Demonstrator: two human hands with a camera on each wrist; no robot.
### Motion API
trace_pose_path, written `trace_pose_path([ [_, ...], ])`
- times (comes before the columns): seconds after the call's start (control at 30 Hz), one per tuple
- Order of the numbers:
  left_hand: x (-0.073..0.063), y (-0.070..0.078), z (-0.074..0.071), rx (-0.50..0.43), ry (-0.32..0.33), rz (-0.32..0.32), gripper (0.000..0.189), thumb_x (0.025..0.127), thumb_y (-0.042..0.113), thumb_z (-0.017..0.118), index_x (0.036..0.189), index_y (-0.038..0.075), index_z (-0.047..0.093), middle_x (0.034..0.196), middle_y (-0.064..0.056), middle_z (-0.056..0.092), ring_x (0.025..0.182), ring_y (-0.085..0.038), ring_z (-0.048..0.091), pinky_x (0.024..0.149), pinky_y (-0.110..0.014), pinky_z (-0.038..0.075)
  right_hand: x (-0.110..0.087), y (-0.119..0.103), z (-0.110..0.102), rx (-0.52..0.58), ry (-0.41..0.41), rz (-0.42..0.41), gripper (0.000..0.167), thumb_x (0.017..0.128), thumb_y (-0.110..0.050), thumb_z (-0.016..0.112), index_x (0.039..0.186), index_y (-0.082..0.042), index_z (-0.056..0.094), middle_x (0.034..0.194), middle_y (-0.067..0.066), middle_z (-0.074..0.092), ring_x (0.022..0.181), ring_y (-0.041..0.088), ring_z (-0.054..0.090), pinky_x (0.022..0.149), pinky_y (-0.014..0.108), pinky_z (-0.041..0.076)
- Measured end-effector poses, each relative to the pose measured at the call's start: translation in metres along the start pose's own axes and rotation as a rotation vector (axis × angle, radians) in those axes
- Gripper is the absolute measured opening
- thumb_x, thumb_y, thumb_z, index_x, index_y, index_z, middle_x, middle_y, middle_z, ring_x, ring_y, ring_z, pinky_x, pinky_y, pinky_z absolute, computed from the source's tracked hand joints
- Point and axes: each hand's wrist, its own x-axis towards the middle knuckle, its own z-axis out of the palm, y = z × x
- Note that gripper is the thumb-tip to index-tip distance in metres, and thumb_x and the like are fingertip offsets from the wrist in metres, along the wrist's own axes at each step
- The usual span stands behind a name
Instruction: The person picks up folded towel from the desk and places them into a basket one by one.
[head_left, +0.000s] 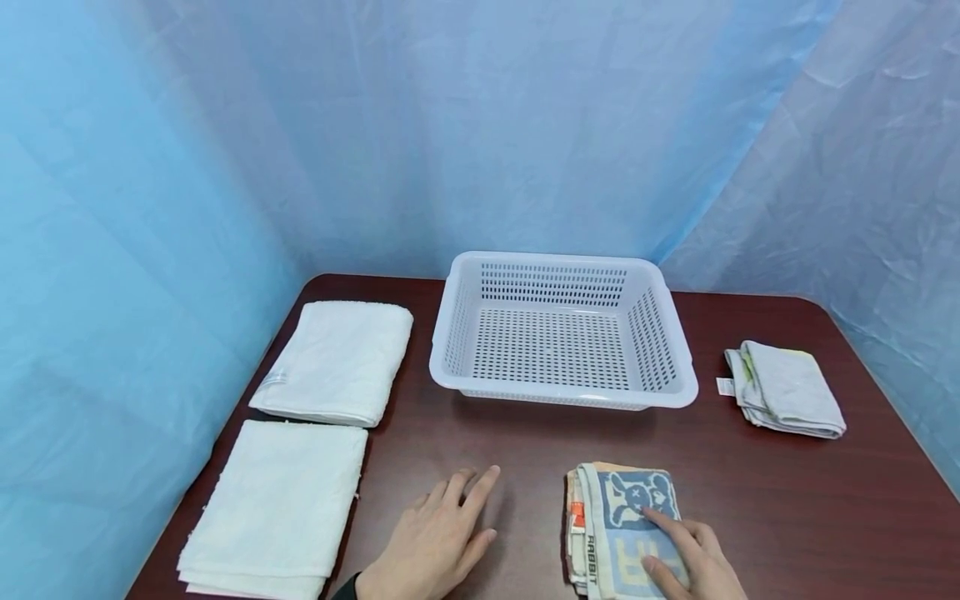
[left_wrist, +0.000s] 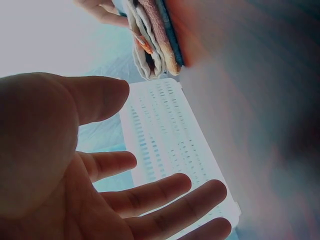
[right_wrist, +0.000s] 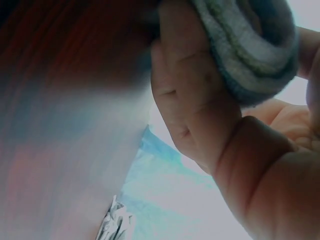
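Note:
A folded towel (head_left: 630,533) with a blue-and-cream rabbit pattern lies near the table's front edge. My right hand (head_left: 693,554) grips its right side; the index finger and thumb show on top. In the right wrist view, fingers (right_wrist: 195,90) of that hand reach under the towel's layered fold (right_wrist: 255,55). My left hand (head_left: 438,533) is held to the left of this towel, fingers spread, with nothing in it. The left wrist view shows its palm and extended fingers (left_wrist: 165,200) in front of the basket.
A white perforated plastic basket (head_left: 562,395) stands at the back middle. Two folded white towels, one farther back (head_left: 345,358) and one nearer (head_left: 281,500), lie along the left side. A small folded grey-white towel (head_left: 791,387) sits at the right. Blue cloth hangs around the table.

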Motion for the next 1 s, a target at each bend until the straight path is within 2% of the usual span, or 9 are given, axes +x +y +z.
trace_pose_path([
  [0.13, -0.001, 0.000, 0.000, -0.004, -0.001, -0.002, 0.066, 0.094, 0.041, 0.066, 0.150, 0.017, 0.041, 0.125, -0.010, 0.059, 0.092, -0.023, 0.065, 0.061, -0.032, 0.052, 0.001, -0.002, 0.001, 0.003, -0.023, 0.011, 0.052, 0.082, -0.024, 0.080, 0.129, -0.009, 0.064, 0.109, 0.017, 0.055, 0.088, 0.023, 0.058, 0.069, 0.042, 0.049],
  [0.23, 0.000, 0.000, 0.000, -0.001, 0.021, 0.009, 0.066, 0.094, 0.040, 0.067, 0.150, 0.016, 0.041, 0.124, -0.010, 0.059, 0.092, -0.022, 0.065, 0.061, -0.032, 0.053, 0.001, -0.005, 0.000, 0.014, -0.048, 0.021, 0.054, 0.083, -0.025, 0.080, 0.131, -0.009, 0.063, 0.110, 0.018, 0.055, 0.090, 0.024, 0.058, 0.070, 0.042, 0.049],
  [0.37, 0.002, -0.002, 0.002, 0.012, 0.069, 0.022, 0.066, 0.094, 0.039, 0.068, 0.150, 0.015, 0.042, 0.122, -0.010, 0.059, 0.091, -0.021, 0.065, 0.062, -0.032, 0.053, 0.004, -0.007, -0.004, 0.029, -0.122, 0.064, 0.059, 0.084, -0.027, 0.079, 0.136, -0.009, 0.059, 0.115, 0.021, 0.052, 0.093, 0.025, 0.058, 0.072, 0.042, 0.049],
  [0.47, 0.003, -0.002, 0.002, 0.019, 0.078, 0.020, 0.066, 0.093, 0.039, 0.068, 0.149, 0.015, 0.043, 0.123, -0.010, 0.059, 0.092, -0.021, 0.064, 0.064, -0.033, 0.054, 0.006, -0.009, -0.005, 0.042, -0.174, 0.088, 0.061, 0.086, -0.028, 0.078, 0.139, -0.008, 0.056, 0.118, 0.023, 0.050, 0.093, 0.025, 0.058, 0.072, 0.041, 0.049],
  [0.7, 0.002, -0.002, 0.003, 0.013, 0.067, 0.016, 0.067, 0.094, 0.041, 0.067, 0.150, 0.015, 0.042, 0.123, -0.009, 0.059, 0.096, -0.021, 0.064, 0.068, -0.035, 0.055, 0.005, -0.016, 0.000, 0.039, -0.125, 0.027, 0.062, 0.083, -0.024, 0.080, 0.138, -0.006, 0.057, 0.116, 0.022, 0.050, 0.090, 0.022, 0.056, 0.070, 0.038, 0.049],
  [0.8, 0.002, -0.002, 0.004, 0.013, 0.067, 0.012, 0.067, 0.094, 0.042, 0.067, 0.150, 0.016, 0.041, 0.123, -0.009, 0.059, 0.096, -0.020, 0.064, 0.068, -0.034, 0.054, 0.006, -0.019, 0.000, 0.046, -0.145, 0.043, 0.063, 0.083, -0.022, 0.080, 0.139, -0.006, 0.056, 0.117, 0.023, 0.049, 0.090, 0.022, 0.056, 0.071, 0.038, 0.049],
  [0.9, 0.002, -0.002, 0.003, 0.015, 0.075, 0.011, 0.068, 0.093, 0.041, 0.068, 0.150, 0.016, 0.040, 0.124, -0.009, 0.058, 0.096, -0.021, 0.063, 0.069, -0.035, 0.054, 0.009, -0.022, -0.001, 0.055, -0.203, 0.083, 0.065, 0.084, -0.023, 0.079, 0.141, -0.006, 0.053, 0.119, 0.024, 0.047, 0.090, 0.022, 0.055, 0.072, 0.038, 0.049],
  [1.0, 0.002, -0.003, 0.003, 0.016, 0.082, 0.010, 0.069, 0.093, 0.041, 0.068, 0.150, 0.016, 0.040, 0.124, -0.009, 0.058, 0.096, -0.021, 0.063, 0.070, -0.036, 0.055, 0.010, -0.025, -0.001, 0.064, -0.224, 0.085, 0.066, 0.085, -0.023, 0.079, 0.142, -0.004, 0.051, 0.120, 0.025, 0.046, 0.091, 0.023, 0.055, 0.073, 0.039, 0.050],
])
